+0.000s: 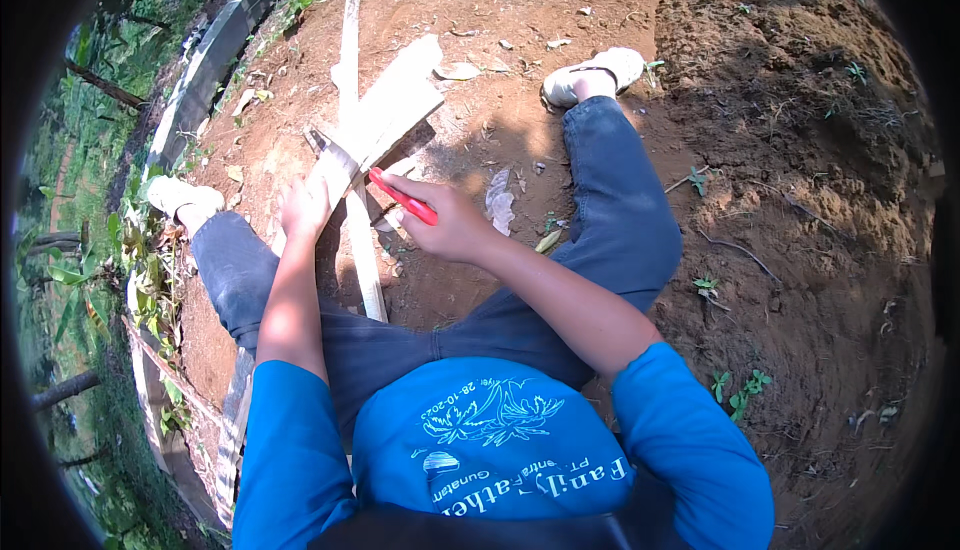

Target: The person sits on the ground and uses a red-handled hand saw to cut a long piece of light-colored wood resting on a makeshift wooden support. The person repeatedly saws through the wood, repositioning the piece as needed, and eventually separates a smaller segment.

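A wide pale wooden board [402, 110] slants between my legs, its upper part glaring in the sun. It crosses a long thin wooden strip [362, 250] that lies on the ground. My left hand [305, 207] presses and grips the lower part of the board. The red handle of a bladed tool [416, 210] is wrapped in my right hand [445, 225], just right of the board. Its blade seems to reach left across the board, toward a dark tip beyond the edge; bright light blurs the blade's shape.
I sit on brown soil [500, 10] with legs spread, my shoes [590, 75] on either side. Dry leaves [499, 200] lie near the board. A concrete edging [205, 70] curves along the left, with green plants [75, 280] beyond. Rough soil rises at the right.
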Tool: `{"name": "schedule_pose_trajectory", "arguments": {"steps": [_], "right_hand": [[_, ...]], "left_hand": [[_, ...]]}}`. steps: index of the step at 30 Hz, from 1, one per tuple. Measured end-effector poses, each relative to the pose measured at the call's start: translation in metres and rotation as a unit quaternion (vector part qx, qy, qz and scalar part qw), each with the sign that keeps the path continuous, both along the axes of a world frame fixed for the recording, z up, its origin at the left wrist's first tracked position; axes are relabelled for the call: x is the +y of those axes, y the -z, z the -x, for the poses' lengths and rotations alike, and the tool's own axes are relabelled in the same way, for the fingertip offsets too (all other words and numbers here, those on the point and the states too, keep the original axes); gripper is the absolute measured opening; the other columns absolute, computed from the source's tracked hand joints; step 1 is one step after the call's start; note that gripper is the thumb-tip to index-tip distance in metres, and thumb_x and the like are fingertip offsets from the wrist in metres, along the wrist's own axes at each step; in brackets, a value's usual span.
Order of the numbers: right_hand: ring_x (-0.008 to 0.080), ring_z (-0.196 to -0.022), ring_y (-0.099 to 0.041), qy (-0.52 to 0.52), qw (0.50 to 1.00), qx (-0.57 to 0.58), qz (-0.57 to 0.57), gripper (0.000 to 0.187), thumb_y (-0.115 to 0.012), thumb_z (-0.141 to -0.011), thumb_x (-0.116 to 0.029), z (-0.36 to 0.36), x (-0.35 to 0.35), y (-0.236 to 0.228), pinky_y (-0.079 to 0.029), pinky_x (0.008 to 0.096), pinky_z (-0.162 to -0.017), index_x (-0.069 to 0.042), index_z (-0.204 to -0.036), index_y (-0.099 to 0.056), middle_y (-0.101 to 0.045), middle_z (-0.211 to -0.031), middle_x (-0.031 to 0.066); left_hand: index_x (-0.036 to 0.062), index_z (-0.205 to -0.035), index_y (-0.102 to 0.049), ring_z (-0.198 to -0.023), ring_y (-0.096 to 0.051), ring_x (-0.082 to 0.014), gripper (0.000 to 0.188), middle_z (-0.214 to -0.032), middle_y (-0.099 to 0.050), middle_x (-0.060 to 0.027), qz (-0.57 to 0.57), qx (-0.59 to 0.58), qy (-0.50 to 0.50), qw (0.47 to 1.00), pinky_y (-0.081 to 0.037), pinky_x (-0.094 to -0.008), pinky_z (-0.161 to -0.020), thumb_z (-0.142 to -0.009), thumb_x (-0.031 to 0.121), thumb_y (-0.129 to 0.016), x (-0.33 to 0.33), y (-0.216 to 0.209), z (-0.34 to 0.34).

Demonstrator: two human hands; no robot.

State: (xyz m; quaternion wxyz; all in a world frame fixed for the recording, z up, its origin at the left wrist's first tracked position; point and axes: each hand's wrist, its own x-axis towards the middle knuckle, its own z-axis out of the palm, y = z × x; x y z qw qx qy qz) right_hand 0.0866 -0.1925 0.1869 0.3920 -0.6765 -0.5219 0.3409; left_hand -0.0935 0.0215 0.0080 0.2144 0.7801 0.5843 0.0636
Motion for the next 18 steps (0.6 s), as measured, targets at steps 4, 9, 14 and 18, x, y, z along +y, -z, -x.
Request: {"name": "schedule_pose_trajectory", "arguments": {"steps": [4,9,14,18], "right_hand": [[0.0294,-0.120,-0.065,-0.015,0.999,0.020,0.035,0.055,-0.062,-0.090,-0.009,0.000,0.001,-0.002,-0.049,0.0349,-0.101,-0.009,-0.144,-0.055,-0.065,-0.132,0.0216],[0.0285,-0.130,-0.058,-0.021,0.997,0.051,0.051,0.054,-0.061,-0.094,-0.006,0.004,-0.019,0.014,-0.044,0.0348,-0.107,-0.008,-0.147,-0.052,-0.060,-0.139,0.0230],[0.0229,-0.119,-0.062,0.005,1.000,0.016,-0.016,0.054,-0.060,-0.093,-0.003,-0.008,-0.041,0.043,-0.047,0.0327,-0.099,-0.003,-0.147,-0.052,-0.064,-0.134,0.0215],[0.0143,-0.095,-0.068,0.010,0.999,-0.005,-0.052,0.054,-0.061,-0.092,-0.001,-0.008,-0.021,0.028,-0.052,0.0278,-0.082,-0.001,-0.145,-0.054,-0.070,-0.122,0.0183]], "left_hand": [[0.0046,-0.137,-0.055,-0.129,-0.054,-0.0384,0.065,-0.133,-0.060,-0.0257,0.060,-0.011,-0.040,0.997,-0.042,-0.0474,-0.108,-0.097,0.056,-0.044,0.030,0.032,-0.018],[0.0052,-0.132,-0.060,-0.120,-0.061,-0.0402,0.065,-0.125,-0.066,-0.0251,0.098,0.010,-0.077,0.992,-0.045,-0.0484,-0.105,-0.097,0.057,-0.044,0.021,0.021,-0.031],[0.0121,-0.118,-0.068,-0.116,-0.064,-0.0390,0.053,-0.118,-0.070,-0.0203,0.094,-0.002,-0.089,0.992,-0.048,-0.0473,-0.099,-0.095,0.056,-0.048,0.011,0.000,-0.043],[0.0087,-0.111,-0.072,-0.112,-0.066,-0.0352,0.054,-0.110,-0.073,-0.0176,0.065,-0.013,-0.092,0.994,-0.049,-0.0438,-0.098,-0.095,0.054,-0.048,0.003,-0.010,-0.035]]}}
